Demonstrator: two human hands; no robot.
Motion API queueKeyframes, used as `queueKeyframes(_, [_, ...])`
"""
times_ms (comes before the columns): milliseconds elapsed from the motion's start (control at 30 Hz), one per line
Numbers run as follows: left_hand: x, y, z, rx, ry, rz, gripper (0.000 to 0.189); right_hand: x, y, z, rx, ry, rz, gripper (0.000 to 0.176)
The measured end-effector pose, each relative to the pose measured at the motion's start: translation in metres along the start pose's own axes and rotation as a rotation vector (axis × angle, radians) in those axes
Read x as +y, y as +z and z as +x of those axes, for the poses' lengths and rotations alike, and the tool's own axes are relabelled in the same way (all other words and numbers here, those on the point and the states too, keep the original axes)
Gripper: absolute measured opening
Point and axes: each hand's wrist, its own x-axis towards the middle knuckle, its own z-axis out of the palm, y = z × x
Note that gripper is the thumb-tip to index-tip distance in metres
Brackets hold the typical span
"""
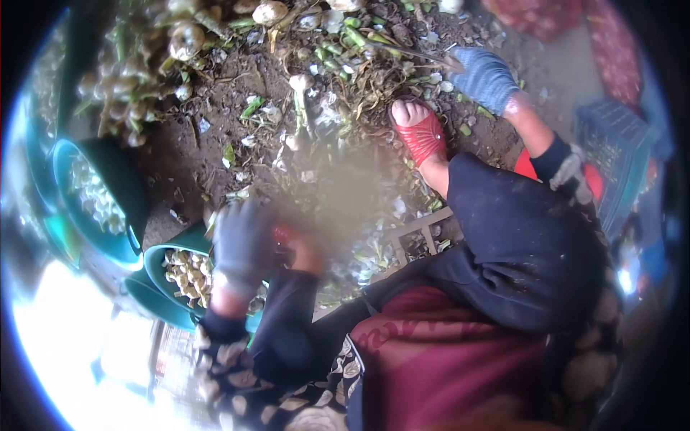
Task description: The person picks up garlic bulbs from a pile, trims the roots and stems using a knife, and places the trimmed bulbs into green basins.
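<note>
My right hand [483,80], in a blue-grey knitted glove, is closed around the near end of a pair of thin metal shears [411,52]. Their blades point left over the littered ground. At the lower left, my left hand [243,241] wears a grey glove and is smeared by motion. It is beside a green bucket [154,262] with trimmed garlic bulbs [188,276] in it. The fingers of that hand are not clear, so whether they hold anything cannot be made out. A garlic bulb with its stem [299,85] lies on the ground between the hands.
Untrimmed garlic [129,90] is heaped at the upper left. Another green bucket [136,208] holds pale pieces. Cut stems and skins litter the soil around my red sandal [422,140]. Red mesh sacks [535,16] and a teal crate [614,154] stand at right.
</note>
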Motion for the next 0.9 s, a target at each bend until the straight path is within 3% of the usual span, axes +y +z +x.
queueKeyframes(67, [-0.028, -0.003, -0.056, -0.29, -0.089, 0.128, 0.037, 0.001, 0.0, -0.007, 0.04, -0.027, -0.06, 0.026])
queueKeyframes(100, [-0.027, -0.012, -0.062, -0.533, -0.288, 0.134, 0.04, 0.0, 0.005, -0.007, 0.064, -0.053, 0.011, 0.026])
queueKeyframes(167, [-0.032, -0.003, -0.07, -0.447, -0.268, 0.031, 0.031, -0.003, 0.017, -0.005, 0.12, -0.103, 0.151, 0.027])
queueKeyframes(300, [-0.025, 0.032, 0.009, 0.163, 0.126, 0.058, 0.017, -0.028, 0.01, 0.001, -0.006, -0.061, 0.091, 0.031])
queueKeyframes(367, [-0.01, 0.035, 0.067, 0.216, 0.054, 0.139, 0.02, -0.026, 0.018, -0.001, 0.065, -0.11, 0.071, 0.033])
queueKeyframes(433, [-0.003, 0.049, 0.122, 0.456, -0.151, -0.257, 0.03, -0.027, 0.02, -0.007, 0.068, -0.088, 0.081, 0.033])
queueKeyframes(500, [0.005, 0.058, 0.175, 0.447, -0.492, -0.329, 0.048, -0.024, 0.024, -0.013, 0.076, -0.064, 0.075, 0.035])
queueKeyframes(567, [0.01, 0.069, 0.209, 0.366, -0.584, -0.346, 0.058, -0.026, 0.022, -0.014, 0.009, -0.003, 0.107, 0.035])
queueKeyframes(600, [0.013, 0.072, 0.217, 0.404, -0.624, -0.361, 0.048, -0.026, 0.023, -0.011, 0.018, -0.036, 0.13, 0.035])
queueKeyframes(700, [0.008, 0.082, 0.205, 0.564, -0.534, -1.034, 0.027, -0.03, 0.018, -0.016, 0.145, -0.088, 0.235, 0.03])
queueKeyframes(733, [0.015, 0.072, 0.191, 0.679, -0.367, -1.42, 0.013, -0.032, 0.021, -0.015, 0.217, -0.098, 0.305, 0.029])
queueKeyframes(767, [0.026, 0.061, 0.179, 0.694, -0.209, -1.656, 0.018, -0.038, 0.016, -0.014, 0.194, -0.138, 0.337, 0.028])
queueKeyframes(833, [0.042, 0.057, 0.156, 0.681, -0.094, -1.664, 0.03, -0.056, 0.001, -0.011, 0.139, -0.225, 0.408, 0.027])
queueKeyframes(867, [0.049, 0.06, 0.152, 0.743, -0.056, -1.424, 0.034, -0.065, 0.0, -0.008, 0.224, -0.413, 0.547, 0.025])
queueKeyframes(900, [0.056, 0.063, 0.149, 0.736, -0.023, -1.267, 0.035, -0.071, -0.007, -0.01, 0.147, -0.37, 0.337, 0.03])
